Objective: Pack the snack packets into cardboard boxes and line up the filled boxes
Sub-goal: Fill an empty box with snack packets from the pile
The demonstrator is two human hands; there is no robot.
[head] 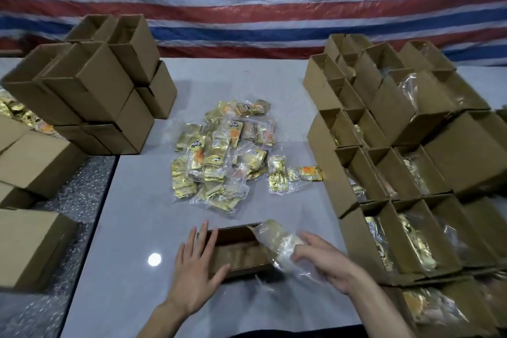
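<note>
An open cardboard box point(241, 252) lies on the grey table right in front of me. My left hand point(196, 269) rests flat against its left end, fingers straight. My right hand point(326, 263) grips a clear plastic bag of gold snack packets point(277, 241) and holds it over the box's right end. A heap of bagged gold and orange snack packets point(227, 153) lies in the middle of the table. Filled open boxes point(406, 173) stand in rows on the right.
Stacks of empty cardboard boxes point(93, 96) rise at the back left, with more boxes point(33, 244) along the left over a speckled surface. A striped red, white and blue tarp point(247, 0) hangs behind. The grey table point(131, 228) shows bare surface around the near box.
</note>
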